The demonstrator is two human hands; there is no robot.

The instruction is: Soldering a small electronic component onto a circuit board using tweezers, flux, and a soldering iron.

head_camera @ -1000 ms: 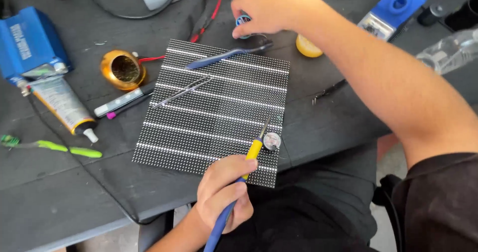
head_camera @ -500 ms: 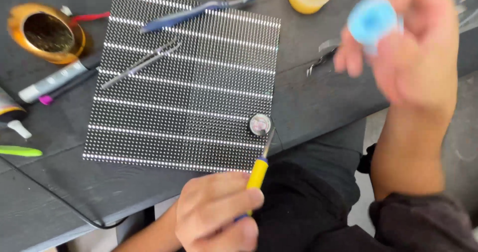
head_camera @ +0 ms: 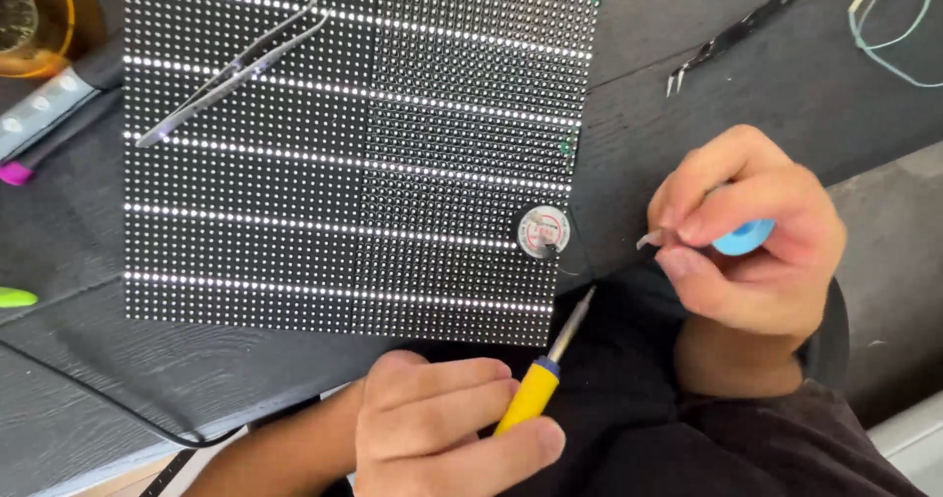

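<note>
The left hand (head_camera: 447,438) is closed around the yellow handle of a soldering iron (head_camera: 540,384), its fingers wrapped together on the grip, and the metal tip points up toward the lower right corner of the LED panel (head_camera: 344,163) without touching it. The right hand (head_camera: 751,247) sits just beside that corner, off the panel's edge, with thumb and fingers pinched together on a small blue spool (head_camera: 745,236) and on a short pale end drawn out of it; whether that end is wick or solder is too small to tell. A small round reel (head_camera: 543,231) lies on the panel near the same corner, just above the iron's tip. By the look of things, the tools are gathered and in hand but the iron has not yet met the panel, so any work at that corner is judged to be ahead: bringing the strand and the tip together on the board is left. Silver tweezers (head_camera: 231,70) rest on the panel's upper left, black tweezers (head_camera: 737,35) lie on the dark table (head_camera: 747,114) well apart to the upper right, and an amber tin (head_camera: 29,21) shows at the top left edge.
</note>
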